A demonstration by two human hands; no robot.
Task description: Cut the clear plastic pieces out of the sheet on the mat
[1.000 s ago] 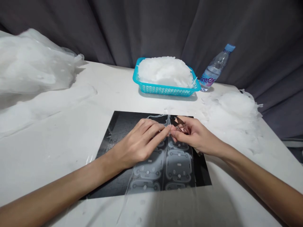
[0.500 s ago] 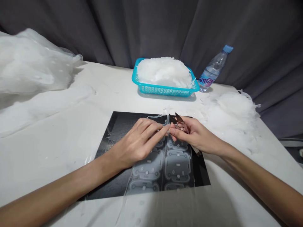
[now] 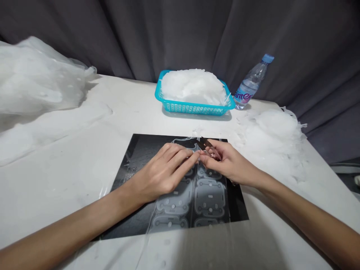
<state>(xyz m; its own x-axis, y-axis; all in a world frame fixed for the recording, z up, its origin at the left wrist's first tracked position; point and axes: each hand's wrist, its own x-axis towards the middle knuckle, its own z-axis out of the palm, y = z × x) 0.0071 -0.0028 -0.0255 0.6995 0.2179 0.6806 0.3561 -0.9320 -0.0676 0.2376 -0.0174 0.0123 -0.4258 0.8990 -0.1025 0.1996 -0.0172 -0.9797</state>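
Note:
A clear plastic sheet [image 3: 210, 204] with several moulded, rounded panels lies over a dark board [image 3: 239, 210]. My left hand [image 3: 165, 170] rests on the sheet, palm down, fingers stretched out to the right; its thumb is hidden beneath. Small thread snips [image 3: 208, 147] are gripped in my right hand [image 3: 227, 161], their two dark blades apart and pointing up and left. The blades lie over the sheet's upper part, just beyond the left fingertips. The two hands' fingertips meet or nearly meet there. What lies between them is too small to make out.
A turquoise basket [image 3: 194, 107] heaped with white, translucent pieces stands at the back, beside a water bottle [image 3: 247, 88]. To the right is a pile of translucent scraps [image 3: 278, 138]. A large clear bag [image 3: 39, 78] sits at the left on the white table [image 3: 70, 157].
The snips' blades were closer together at first, spread apart half a second ago, and now tilt further left. My left hand has stayed in place on the sheet. The view has shifted slightly.

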